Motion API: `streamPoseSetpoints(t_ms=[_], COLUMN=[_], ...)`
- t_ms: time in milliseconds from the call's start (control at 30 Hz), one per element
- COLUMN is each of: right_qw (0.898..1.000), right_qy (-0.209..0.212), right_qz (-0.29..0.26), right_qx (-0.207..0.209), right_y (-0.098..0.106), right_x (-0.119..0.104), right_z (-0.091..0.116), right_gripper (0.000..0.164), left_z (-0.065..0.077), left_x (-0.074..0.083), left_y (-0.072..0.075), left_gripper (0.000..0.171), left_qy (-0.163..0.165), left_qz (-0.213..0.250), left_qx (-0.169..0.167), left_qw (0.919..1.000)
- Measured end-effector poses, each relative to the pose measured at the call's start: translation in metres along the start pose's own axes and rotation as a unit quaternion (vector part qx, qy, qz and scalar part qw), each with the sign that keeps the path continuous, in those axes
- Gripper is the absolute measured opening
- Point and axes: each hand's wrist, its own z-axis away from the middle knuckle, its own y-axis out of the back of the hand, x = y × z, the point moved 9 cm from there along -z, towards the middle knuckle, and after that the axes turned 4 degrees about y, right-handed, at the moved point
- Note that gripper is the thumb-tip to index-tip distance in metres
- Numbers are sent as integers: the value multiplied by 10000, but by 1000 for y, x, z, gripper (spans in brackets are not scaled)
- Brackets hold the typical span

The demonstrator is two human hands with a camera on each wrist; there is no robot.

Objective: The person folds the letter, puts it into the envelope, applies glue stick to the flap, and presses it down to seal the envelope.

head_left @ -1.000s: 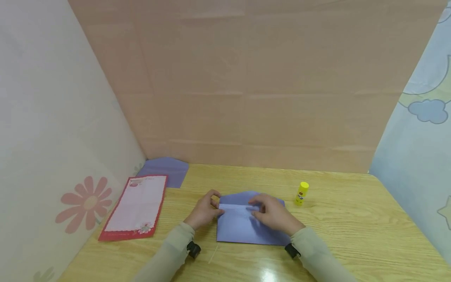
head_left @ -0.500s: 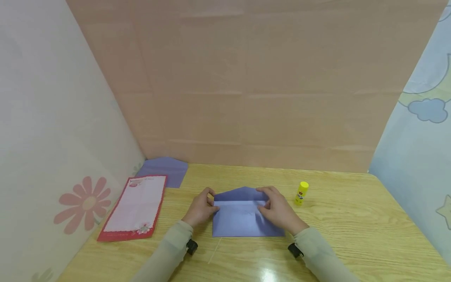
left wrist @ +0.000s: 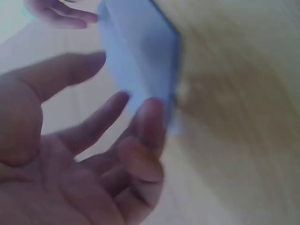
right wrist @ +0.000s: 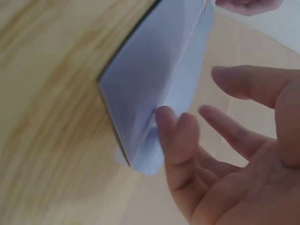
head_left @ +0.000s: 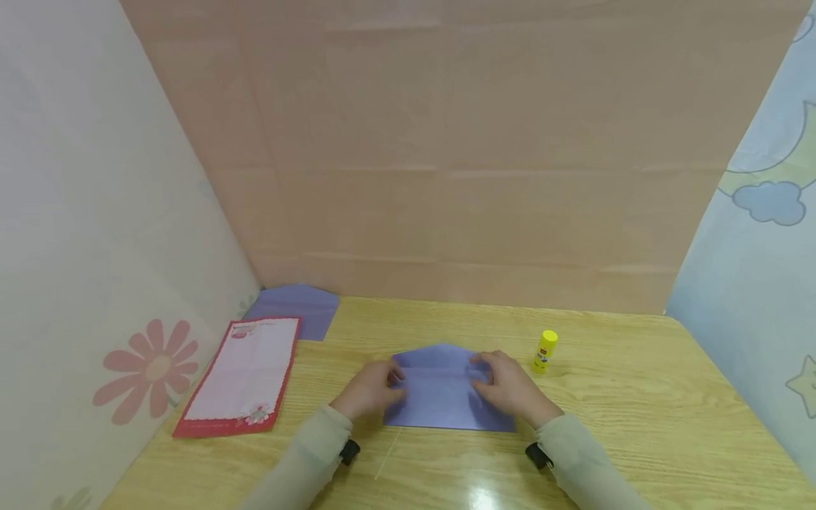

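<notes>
A purple envelope (head_left: 440, 404) lies on the wooden table in front of me, its pointed flap (head_left: 443, 354) unfolded toward the back. My left hand (head_left: 371, 391) is at its left edge with loosely bent, spread fingers; in the left wrist view, a gap shows between thumb and fingertips, with the envelope (left wrist: 145, 47) just beyond. On the other side, my right hand (head_left: 510, 388) hovers by the right edge. The right wrist view shows its fingertips close to the envelope's crease (right wrist: 171, 82), thumb and fingers spread apart.
A yellow glue stick (head_left: 545, 352) stands upright behind my right hand. To the left lies a red-bordered sheet of letter paper (head_left: 239, 375), overlapping a second purple envelope (head_left: 302, 308) near the back. A brown covering (head_left: 446, 177) rises behind the table.
The envelope shifted slightly left and its flap tilted up, then settled back down. My left hand loosened from the left edge and moved a little right; the right hand shifted right.
</notes>
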Motion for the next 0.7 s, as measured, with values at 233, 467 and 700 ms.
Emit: streamPoseSetpoints(t_ms=[233,467,700], right_qw=[9984,9973,9977], right_qy=[46,-9,17], right_qz=[322,453,391], right_qx=[-456,-583,-548], right_y=[-10,-10,-1], right_x=[0,0,-2], right_z=[0,1,-1], right_gripper=[27,24,32], left_z=[16,17,16], left_x=[26,25,28], left_y=[-10,-18,-19], left_gripper=[35,45,49], left_qy=[-191,-43,-111], left_qz=[-922,-1198,-1486], left_qx=[-536,-620,-588], left_qw=[9941,9909,9871])
